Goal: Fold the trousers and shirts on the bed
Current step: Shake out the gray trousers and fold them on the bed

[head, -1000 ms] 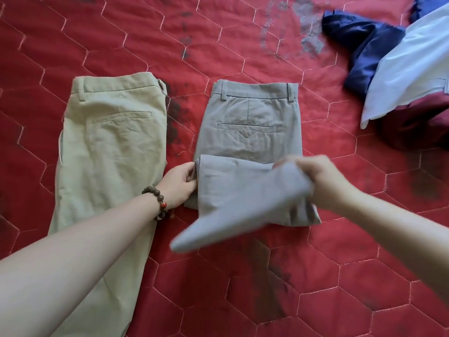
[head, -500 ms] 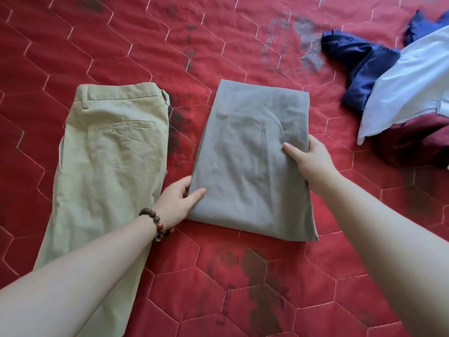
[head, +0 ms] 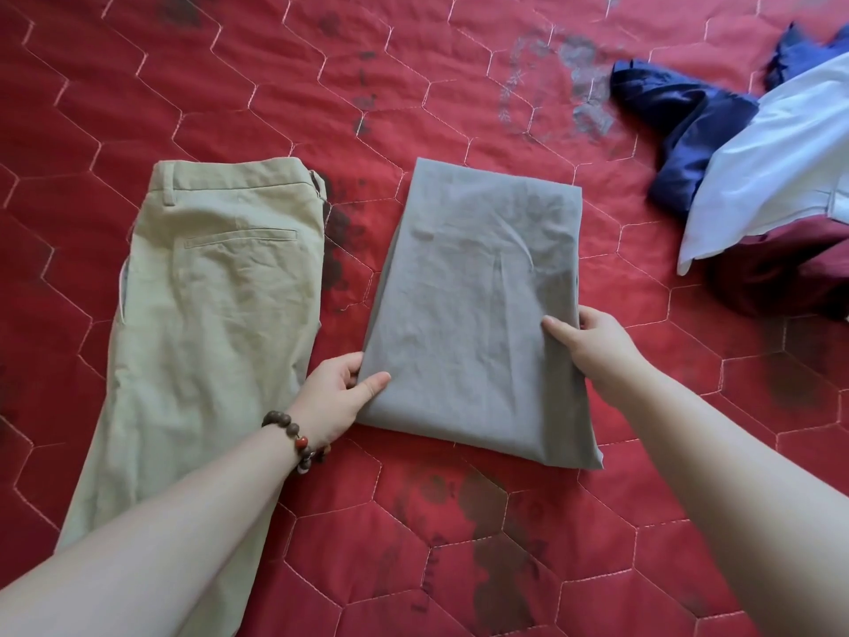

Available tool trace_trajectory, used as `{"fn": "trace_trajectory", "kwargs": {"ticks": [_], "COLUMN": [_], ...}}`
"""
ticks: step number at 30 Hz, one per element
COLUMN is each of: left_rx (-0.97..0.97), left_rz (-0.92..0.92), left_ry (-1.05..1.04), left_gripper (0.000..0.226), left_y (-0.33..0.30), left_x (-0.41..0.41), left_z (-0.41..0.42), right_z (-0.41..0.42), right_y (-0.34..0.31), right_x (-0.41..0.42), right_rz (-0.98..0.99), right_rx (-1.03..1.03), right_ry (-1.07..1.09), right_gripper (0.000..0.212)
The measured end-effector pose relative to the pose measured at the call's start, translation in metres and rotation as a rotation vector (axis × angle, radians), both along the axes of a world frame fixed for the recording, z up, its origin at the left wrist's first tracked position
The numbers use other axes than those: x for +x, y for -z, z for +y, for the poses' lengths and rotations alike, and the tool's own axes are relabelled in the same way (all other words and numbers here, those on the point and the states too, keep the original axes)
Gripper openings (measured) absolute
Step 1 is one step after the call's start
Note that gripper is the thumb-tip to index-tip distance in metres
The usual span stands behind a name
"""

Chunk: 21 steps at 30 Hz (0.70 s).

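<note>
On the red quilted bedcover with hexagon stitching, the folded grey cotton trousers lie as a flat rectangle near the middle of the view. Gripping its near left corner is the left hand, thumb on top and fingers tucked under the edge; a brown beaded bracelet circles that wrist. At the right edge, lower down, the right hand pinches the fabric, thumb over and fingers at the side. Just beside the grey pile on the left, with a narrow strip of bedcover between, the beige cotton trousers lie stretched out, waistband away from the person, legs running under the left forearm. Bare bedcover spreads beyond the grey trousers and on the near side of them. Well apart at the far right sits a heap: a crumpled navy blue garment, a white shirt partly over it, and a dark maroon cloth beneath. Dark blotches mark the bedcover in places.
</note>
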<state>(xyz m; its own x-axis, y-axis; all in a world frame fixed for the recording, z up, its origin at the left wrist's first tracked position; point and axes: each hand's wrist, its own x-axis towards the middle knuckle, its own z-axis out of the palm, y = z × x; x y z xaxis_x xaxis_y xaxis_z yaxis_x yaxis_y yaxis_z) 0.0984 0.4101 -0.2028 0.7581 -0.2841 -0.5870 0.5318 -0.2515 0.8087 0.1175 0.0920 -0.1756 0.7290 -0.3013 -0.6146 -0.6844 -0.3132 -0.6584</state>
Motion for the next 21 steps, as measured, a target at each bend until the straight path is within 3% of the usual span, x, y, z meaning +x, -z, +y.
{"fn": "trace_trajectory", "kwargs": {"ticks": [3, 6, 8, 11, 15, 18, 21], "left_rx": [0.045, 0.030, 0.156, 0.232, 0.112, 0.291, 0.360], "left_rz": [0.024, 0.030, -0.056, -0.227, -0.345, -0.234, -0.076], "left_ry": [0.017, -0.141, -0.147, -0.155, -0.219, -0.100, -0.031], "left_gripper": [0.010, 0.019, 0.028, 0.014, 0.006, 0.009, 0.017], "left_y": [-0.003, -0.010, -0.015, -0.024, -0.033, -0.019, -0.007], "left_x": [0.014, 0.049, 0.072, 0.081, 0.058, 0.042, 0.028], "left_z": [-0.003, -0.027, -0.046, -0.062, -0.053, -0.038, -0.027], "right_z": [0.002, 0.003, 0.005, 0.011, 0.016, 0.016, 0.013], "right_y": [-0.003, -0.008, -0.008, -0.005, -0.010, 0.004, 0.012], "right_x": [0.009, 0.031, 0.045, 0.055, 0.038, 0.017, 0.011], "right_rz": [-0.037, -0.096, -0.105, -0.221, -0.427, -0.249, -0.124], "right_rx": [0.024, 0.159, 0.232, 0.050, 0.004, -0.106, -0.150], "right_ry": [0.057, 0.172, 0.222, 0.161, 0.178, 0.070, 0.031], "right_gripper": [0.015, 0.021, 0.020, 0.010, 0.015, 0.005, 0.016]}}
